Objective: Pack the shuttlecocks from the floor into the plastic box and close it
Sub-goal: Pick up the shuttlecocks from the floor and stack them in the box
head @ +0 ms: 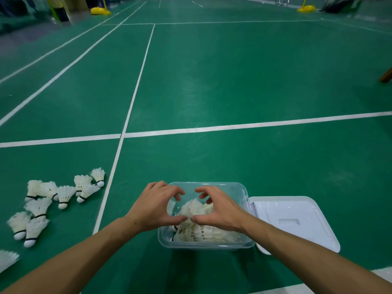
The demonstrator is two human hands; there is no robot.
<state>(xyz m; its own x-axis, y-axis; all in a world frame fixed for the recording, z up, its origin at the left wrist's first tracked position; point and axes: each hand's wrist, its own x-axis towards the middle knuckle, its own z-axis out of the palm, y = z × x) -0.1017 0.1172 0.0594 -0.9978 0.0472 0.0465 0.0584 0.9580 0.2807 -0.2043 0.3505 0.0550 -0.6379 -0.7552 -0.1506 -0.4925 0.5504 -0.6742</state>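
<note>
Presently, both hands hang over the clear plastic box [206, 244], which stands on the green court floor [233, 81] at lower centre of the frame. The left hand [156, 205] and right hand [216, 209] face each other with fingers curled inward; their thumb tips meet at a cluster of white shuttlecocks [194, 209] between them. The thumbs touch the feathers, but whether the curled fingers actually grip anything cannot be told. More shuttlecocks [209, 233] lie on their sides in the box, filling its near part.

The white lid [294, 221] lies open and flat on the floor, touching the box's right side.

A loose group of shuttlecocks [51, 200] lies on the floor at lower left, well apart from the box, beyond a white court line [129, 115]. One further shuttlecock [7, 258] is partly cut off at the left edge.

Yellow post bases [99, 11] stand at upper left and upper right of the frame. A brown wooden item [387, 76] shows at the right edge, too cropped to identify.
</note>
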